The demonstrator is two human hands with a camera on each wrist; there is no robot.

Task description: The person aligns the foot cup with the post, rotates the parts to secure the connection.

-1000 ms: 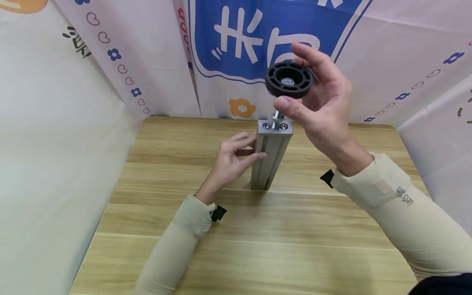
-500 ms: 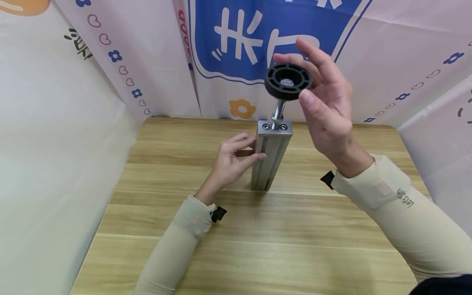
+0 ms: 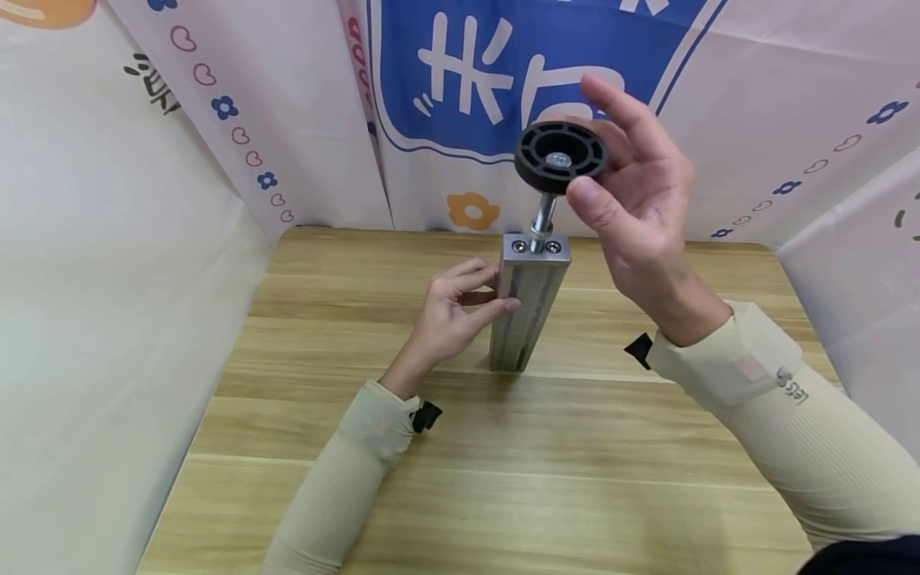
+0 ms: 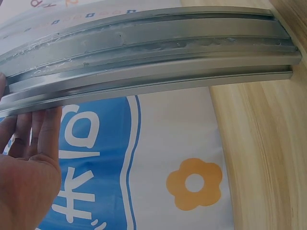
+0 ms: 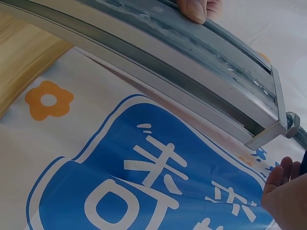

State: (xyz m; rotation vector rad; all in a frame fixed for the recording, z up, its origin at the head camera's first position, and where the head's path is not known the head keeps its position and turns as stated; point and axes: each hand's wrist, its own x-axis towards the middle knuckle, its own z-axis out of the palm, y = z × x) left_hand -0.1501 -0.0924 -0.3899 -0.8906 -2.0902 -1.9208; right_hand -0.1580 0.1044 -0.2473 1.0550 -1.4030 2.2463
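Observation:
An aluminium profile (image 3: 528, 311) stands upright on the table, with a metal end plate (image 3: 519, 249) held by two screws on top. From the plate rises a threaded rod (image 3: 544, 214) with a nut at its base and a black round leveling foot (image 3: 533, 172) at its upper end. My left hand (image 3: 456, 307) grips the profile near its top, thumb on the front face and fingers at the left side. At the foot's right rim, my right hand (image 3: 643, 192) pinches it between the thumb and fingers partly hidden behind it; the index finger is raised.
The wooden table (image 3: 575, 463) meets a printed cloth backdrop (image 3: 446, 192) just behind the profile. White cloth side walls (image 3: 108, 279) stand left and right. A small black piece (image 3: 426, 417) sits at each sleeve cuff.
My right thumb shifted from the foot's front rim out to its right side, then slightly back in toward it. The left hand and the profile have stayed still.

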